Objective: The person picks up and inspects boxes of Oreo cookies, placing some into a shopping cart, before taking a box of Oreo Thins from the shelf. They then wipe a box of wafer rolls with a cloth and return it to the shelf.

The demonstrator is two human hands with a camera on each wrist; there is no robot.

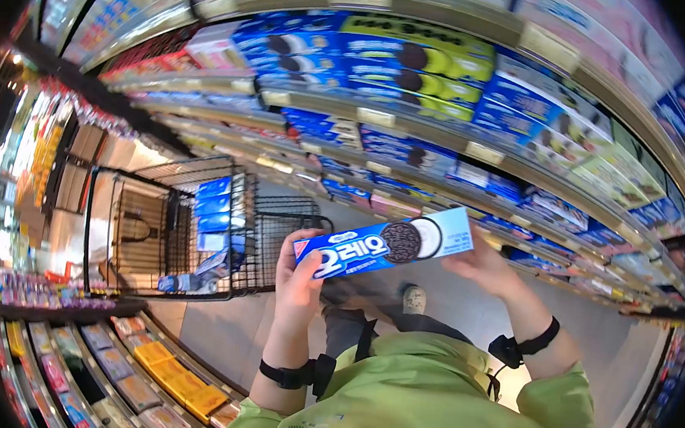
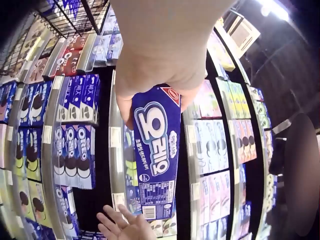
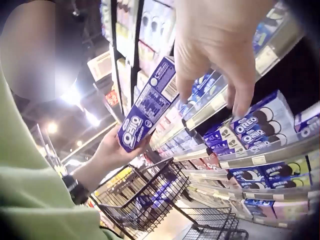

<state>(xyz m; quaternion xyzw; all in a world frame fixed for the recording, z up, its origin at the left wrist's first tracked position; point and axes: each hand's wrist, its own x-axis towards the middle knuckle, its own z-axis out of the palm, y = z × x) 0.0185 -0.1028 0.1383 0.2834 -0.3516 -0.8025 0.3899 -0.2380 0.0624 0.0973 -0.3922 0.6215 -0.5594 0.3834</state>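
Note:
A long blue Oreo cookie box [image 1: 355,252] is held up in front of the body, its printed front facing the head camera. My left hand [image 1: 297,282] grips its left end, thumb across the front face. In the left wrist view the fingers of that hand [image 2: 160,67] wrap both sides of the box [image 2: 156,135]. Close by the box's pale right end is my right hand [image 1: 486,267]. Its fingers are spread and loosely bent in the left wrist view, and the right wrist view shows the hand [image 3: 215,50] just off the box end, holding nothing.
Shelves [image 1: 416,114] packed with cookie boxes run along the front. To the left stands a black wire shopping cart [image 1: 165,235] with several blue packages [image 1: 217,207] inside. A low display of packets [image 1: 173,378] lies at lower left, and grey floor [image 1: 462,339] shows around the feet.

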